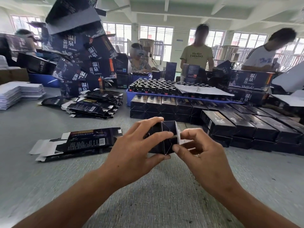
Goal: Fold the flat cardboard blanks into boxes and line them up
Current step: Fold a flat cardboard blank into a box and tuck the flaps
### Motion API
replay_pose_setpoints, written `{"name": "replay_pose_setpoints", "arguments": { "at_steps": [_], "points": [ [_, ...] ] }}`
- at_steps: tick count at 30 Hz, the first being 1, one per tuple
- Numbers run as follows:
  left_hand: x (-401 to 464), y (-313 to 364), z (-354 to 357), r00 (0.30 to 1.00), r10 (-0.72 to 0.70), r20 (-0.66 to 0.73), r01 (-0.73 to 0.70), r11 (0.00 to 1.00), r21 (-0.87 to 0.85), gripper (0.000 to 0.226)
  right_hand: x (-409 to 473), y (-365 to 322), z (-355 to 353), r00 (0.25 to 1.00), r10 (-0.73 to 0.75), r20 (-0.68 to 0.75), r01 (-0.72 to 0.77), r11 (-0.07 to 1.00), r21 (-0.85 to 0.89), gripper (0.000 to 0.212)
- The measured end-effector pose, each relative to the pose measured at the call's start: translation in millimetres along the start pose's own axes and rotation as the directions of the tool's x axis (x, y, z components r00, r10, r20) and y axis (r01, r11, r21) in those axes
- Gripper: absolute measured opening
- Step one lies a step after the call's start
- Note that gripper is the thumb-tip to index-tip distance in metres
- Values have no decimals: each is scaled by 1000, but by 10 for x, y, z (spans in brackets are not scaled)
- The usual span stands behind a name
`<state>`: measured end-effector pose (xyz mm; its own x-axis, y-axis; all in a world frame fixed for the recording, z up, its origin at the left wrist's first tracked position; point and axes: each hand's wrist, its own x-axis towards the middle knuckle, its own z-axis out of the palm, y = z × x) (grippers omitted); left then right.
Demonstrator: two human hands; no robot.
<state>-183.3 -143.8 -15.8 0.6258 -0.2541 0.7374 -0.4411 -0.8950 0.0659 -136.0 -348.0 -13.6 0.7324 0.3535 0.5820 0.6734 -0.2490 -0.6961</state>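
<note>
The box [162,137] is held above the table [148,186], end flaps toward the camera; the left hand [136,150] grips its body; the right hand [195,148] pinches a flap; closing looks underway; next, tuck it, then join the finished row [246,125].

Box [164,137] sides behind both hands; tilted carton stack [77,43] top off-frame.

Flat blanks [79,143] lie on the worktop [41,178] at left; the half-folded box [164,137] sits centre; finished boxes [238,127] line the right; bottles [164,88] stand behind.
</note>
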Motion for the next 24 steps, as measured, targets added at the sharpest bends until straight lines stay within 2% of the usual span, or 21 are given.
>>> {"name": "replay_pose_setpoints", "arguments": {
  "at_steps": [3, 8, 12, 14, 24],
  "points": [
    [-2, -1, -3, 999, -33, -17, 33, 999, -15, 65, -4, -24, -9, 999, -29, 28, 29, 999, -25, 32],
    [5, 68, -7, 998, -58, -20, 57, 998, -29, 90, 20, -31, -8, 1000, 27, -11, -26, 996, 84, 16],
    [6, 113, 11, 999, -33, -17, 32, 999, -21, 94, 50, -38, -23, 996, 89, -10, -86, 982, 169, 18],
    [3, 118, 21, 1000, -20, -15, 20, 1000, -11, 95, 58, -35, -24, 996, 85, -13, -82, 982, 172, 12],
    [8, 152, 39, 1000, 0, 3, 0, 1000, -12, 94, 39, -37, -9, 991, 109, -84, -95, 983, 154, 10]
  ]
}}
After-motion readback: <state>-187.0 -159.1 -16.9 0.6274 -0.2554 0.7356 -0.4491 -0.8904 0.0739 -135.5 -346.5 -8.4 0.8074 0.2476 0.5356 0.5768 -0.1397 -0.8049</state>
